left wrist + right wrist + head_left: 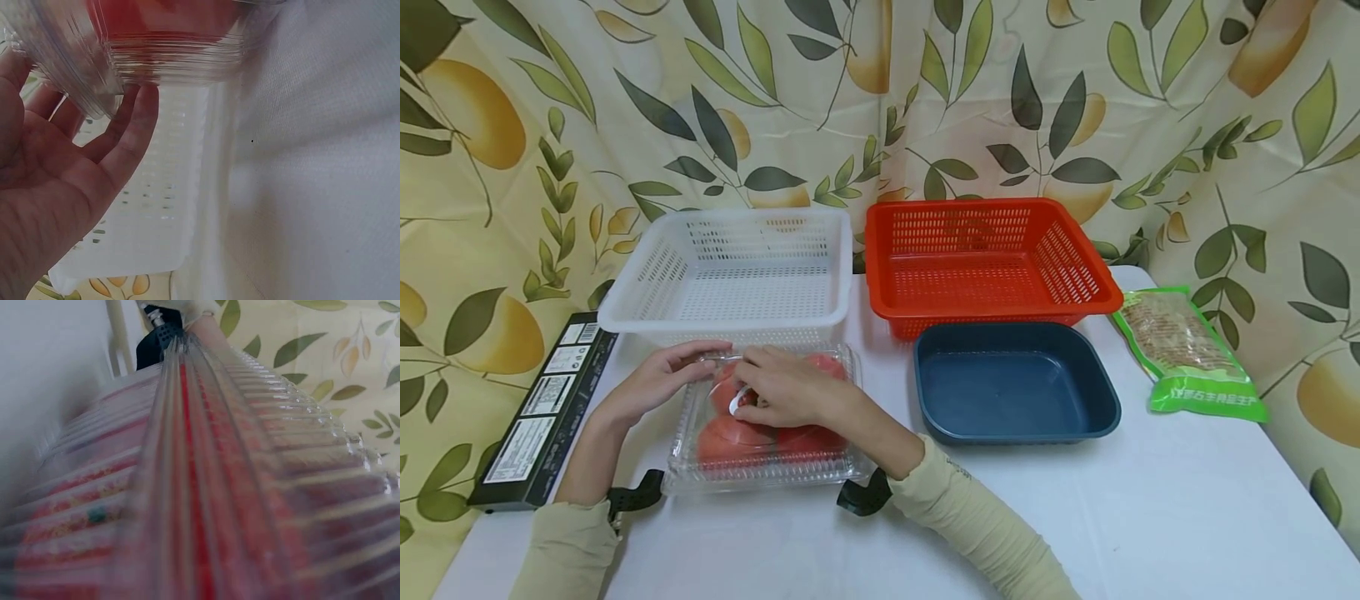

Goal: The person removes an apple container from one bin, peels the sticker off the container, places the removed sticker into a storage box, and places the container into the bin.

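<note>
A clear plastic box with ridged walls lies on the table, several large round red fruits inside it. At its back left corner my left hand grips the rim. In the left wrist view, the fingers bend behind the box wall, the thumb on the other side. My right hand reaches across the top of the lid, fingers bent down beside a round white label; whether they pinch it I cannot tell. The right wrist view shows the box's ridged side and rim close up, not the fingers.
A white basket stands behind the box, a red basket to its right. In front of the red one is a dark blue basin. A green food packet lies far right, a long black box left. A patterned curtain hangs behind.
</note>
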A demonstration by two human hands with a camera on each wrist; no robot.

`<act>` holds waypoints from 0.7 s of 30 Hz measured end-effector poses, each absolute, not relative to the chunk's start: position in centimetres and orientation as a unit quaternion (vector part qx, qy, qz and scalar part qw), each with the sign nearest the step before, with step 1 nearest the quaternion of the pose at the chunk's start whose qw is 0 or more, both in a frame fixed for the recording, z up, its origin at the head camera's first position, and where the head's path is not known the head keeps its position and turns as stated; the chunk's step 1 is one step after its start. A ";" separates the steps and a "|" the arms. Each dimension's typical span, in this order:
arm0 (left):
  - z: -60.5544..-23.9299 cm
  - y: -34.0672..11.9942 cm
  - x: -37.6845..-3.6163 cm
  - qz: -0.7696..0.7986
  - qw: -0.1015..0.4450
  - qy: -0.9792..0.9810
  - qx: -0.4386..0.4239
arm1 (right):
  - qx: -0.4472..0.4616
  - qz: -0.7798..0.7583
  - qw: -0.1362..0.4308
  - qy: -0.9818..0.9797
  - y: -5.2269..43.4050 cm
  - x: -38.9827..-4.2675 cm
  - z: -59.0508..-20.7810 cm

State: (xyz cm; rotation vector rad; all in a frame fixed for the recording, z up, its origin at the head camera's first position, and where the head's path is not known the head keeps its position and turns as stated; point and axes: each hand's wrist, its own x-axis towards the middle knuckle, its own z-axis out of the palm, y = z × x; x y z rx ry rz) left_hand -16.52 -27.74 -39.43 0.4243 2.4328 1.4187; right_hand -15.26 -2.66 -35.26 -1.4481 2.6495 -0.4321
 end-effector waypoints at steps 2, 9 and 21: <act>-39.5 -27.7 -16.5 0.495 0.147 0.844 0.147 | -0.477 -0.138 0.049 0.867 -2.6 -15.2 -35.1; -39.4 -27.8 -16.5 0.503 0.147 0.837 0.159 | -0.524 -0.045 0.091 0.846 -3.3 -16.0 -33.6; -39.7 -27.7 -16.5 0.508 0.144 0.834 0.159 | -0.532 0.120 0.241 0.803 -6.8 -17.7 -30.1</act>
